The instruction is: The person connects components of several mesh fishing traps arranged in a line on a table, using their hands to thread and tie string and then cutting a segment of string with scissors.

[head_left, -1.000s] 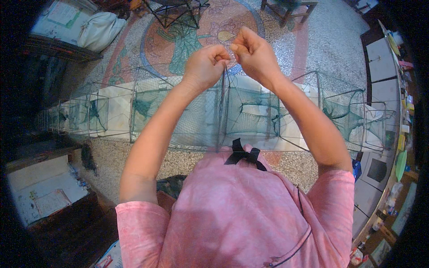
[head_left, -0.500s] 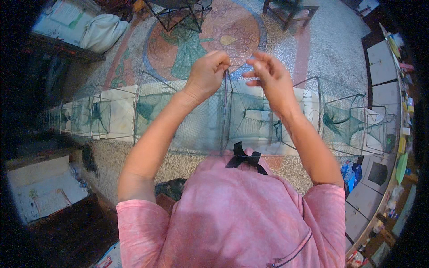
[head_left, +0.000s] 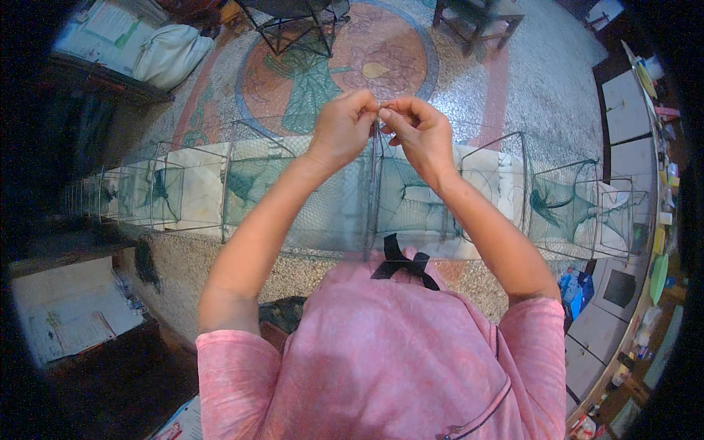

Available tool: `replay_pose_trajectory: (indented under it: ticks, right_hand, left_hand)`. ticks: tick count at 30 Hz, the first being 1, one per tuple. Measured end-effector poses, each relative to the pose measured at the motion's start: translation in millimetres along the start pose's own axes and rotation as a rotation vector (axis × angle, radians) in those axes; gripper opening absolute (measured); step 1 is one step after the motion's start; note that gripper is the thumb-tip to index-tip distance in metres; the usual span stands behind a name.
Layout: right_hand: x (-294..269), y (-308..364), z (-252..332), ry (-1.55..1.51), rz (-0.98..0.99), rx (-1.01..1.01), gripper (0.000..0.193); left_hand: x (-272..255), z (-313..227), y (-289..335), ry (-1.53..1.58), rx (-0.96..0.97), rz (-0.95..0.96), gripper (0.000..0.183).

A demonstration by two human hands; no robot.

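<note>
- At the far left we see pale papers (head_left: 77, 319) on a low dark piece of furniture, and above them a full white sack (head_left: 172, 57) on a ledge.
- Across the middle we have a speckled floor (head_left: 194, 275) with a round inlaid design (head_left: 363, 48); a black folding chair (head_left: 293, 18) stands at its upper edge, a dark wooden stool (head_left: 478, 28) further right.
- At the right, white cabinets (head_left: 629, 110) curve along the rim, with a blue package (head_left: 576, 290) near them and a leaf-shaped green thing (head_left: 658, 275) beyond.
- Between these sides we see the long green mesh net (head_left: 308, 209) on dark rod frames — it stretches well past both hands, over a pale surface (head_left: 196, 192).
- The left hand (head_left: 345, 126) pinches the net at the top of a middle frame, its fingers curled in.
- Just beside it, the right hand (head_left: 419, 133) has thumb and forefinger drawn together, nearly meeting the left fingertips — whether a strand sits between them, we cannot tell. The net spreads below this hand.
</note>
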State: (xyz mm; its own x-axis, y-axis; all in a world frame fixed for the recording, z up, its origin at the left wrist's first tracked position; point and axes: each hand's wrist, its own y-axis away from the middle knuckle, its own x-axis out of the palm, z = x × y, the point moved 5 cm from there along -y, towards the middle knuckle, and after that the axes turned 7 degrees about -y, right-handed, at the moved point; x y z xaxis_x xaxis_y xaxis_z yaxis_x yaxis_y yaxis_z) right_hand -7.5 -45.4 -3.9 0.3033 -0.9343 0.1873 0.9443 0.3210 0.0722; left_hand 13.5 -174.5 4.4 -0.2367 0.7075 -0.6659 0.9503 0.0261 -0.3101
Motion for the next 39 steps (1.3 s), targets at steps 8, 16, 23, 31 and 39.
replay_pose_trajectory:
  ticks: [8, 16, 23, 31, 39]
  right_hand:
    - [6.3, -3.8, 6.6, 0.061, 0.044, -0.200, 0.010]
    - [6.8, -16.8, -5.6, 0.191, 0.054, -0.293, 0.010]
    - [15.9, -17.3, -0.5, -0.142, 0.127, 0.025, 0.007]
    - [4.2, -2.1, -1.4, -0.135, 0.158, 0.060, 0.008]
    - [-0.6, 31.8, 2.3, -0.260, 0.022, 0.338, 0.009]
  left_hand:
    - [-0.7, 4.3, 2.6, 0.045, -0.058, 0.007, 0.005]
    - [1.9, 7.4, 5.1, 0.163, -0.078, 0.019, 0.004]
    - [-7.6, -6.6, 5.6, 0.048, 0.078, 0.045, 0.004]
    - [-6.3, -26.6, 14.8, -0.375, 0.287, 0.072, 0.023]
    - [-7.6, -23.3, 20.0, -0.370, 0.430, 0.079, 0.014]
